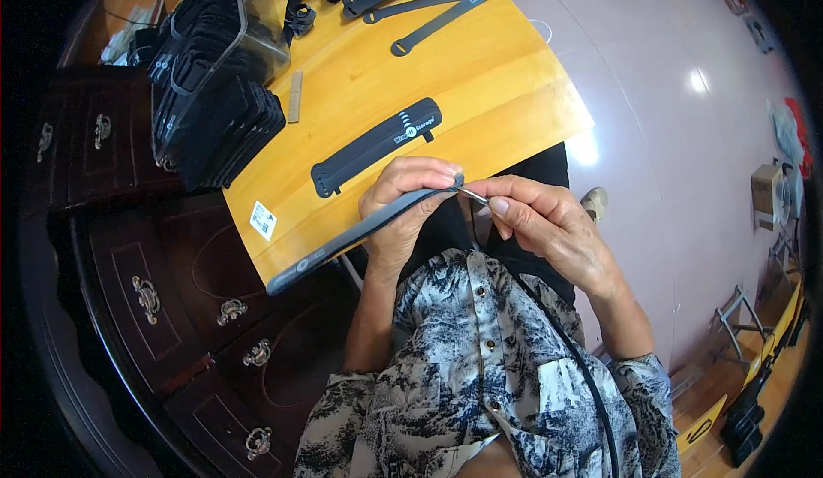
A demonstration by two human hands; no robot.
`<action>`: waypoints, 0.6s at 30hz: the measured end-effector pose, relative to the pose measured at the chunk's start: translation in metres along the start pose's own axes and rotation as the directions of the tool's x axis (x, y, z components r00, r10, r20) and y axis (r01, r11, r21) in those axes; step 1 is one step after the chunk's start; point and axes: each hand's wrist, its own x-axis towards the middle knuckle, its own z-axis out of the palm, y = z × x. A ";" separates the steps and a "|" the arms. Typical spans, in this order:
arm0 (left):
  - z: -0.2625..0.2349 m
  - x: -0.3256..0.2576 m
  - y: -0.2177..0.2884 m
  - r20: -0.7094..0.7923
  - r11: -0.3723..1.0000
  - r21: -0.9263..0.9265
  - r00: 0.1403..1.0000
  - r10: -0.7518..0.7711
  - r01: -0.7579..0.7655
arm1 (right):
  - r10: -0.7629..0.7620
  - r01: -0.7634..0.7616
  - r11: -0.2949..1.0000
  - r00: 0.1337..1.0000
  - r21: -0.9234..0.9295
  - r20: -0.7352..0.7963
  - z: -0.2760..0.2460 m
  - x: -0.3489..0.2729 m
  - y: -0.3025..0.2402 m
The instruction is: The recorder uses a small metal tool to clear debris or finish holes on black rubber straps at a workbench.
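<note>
My left hand [399, 208] is closed around a long dark grey fabric strap [343, 243], which slants down to the left past the table's edge. Between the fingertips of my right hand [549, 221] is a slim metal tool [474, 197] whose exact kind I cannot make out. Its tip meets the strap's upper end, right beside my left thumb and fingers. Beyond my hands, a flat black bundle of straps [373, 148] lies on the yellow wooden table [489, 79], touched by neither hand.
At the far left stands a clear plastic bin [243, 28] with stacked black straps [231, 131] around it. Two loose grey straps [450, 17] lie at the back. A small wooden strip [296, 97] and a white label [263, 220] are on the table. Dark drawers [146, 298] flank my left.
</note>
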 end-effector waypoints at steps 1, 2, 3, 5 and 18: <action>0.000 0.000 0.000 0.008 0.998 0.047 0.999 0.038 -0.038 | 0.001 -0.001 1.000 1.000 0.001 -0.002 0.000 0.000 0.001; -0.001 0.001 0.000 0.010 0.998 0.046 0.999 0.037 -0.037 | 0.017 -0.017 1.000 1.000 -0.006 0.000 0.000 0.001 0.000; -0.002 0.001 0.001 0.032 0.991 0.088 0.995 0.099 -0.101 | 0.032 -0.032 0.999 0.999 -0.013 0.002 0.001 0.001 0.000; -0.004 0.002 0.001 0.059 0.979 0.124 0.986 0.158 -0.164 | 0.022 -0.022 0.999 1.000 -0.025 -0.009 0.002 0.001 0.001; 0.003 -0.009 -0.004 -0.033 0.986 0.066 0.987 0.159 -0.156 | -0.158 0.146 0.986 0.971 -0.081 -0.177 0.026 0.008 0.013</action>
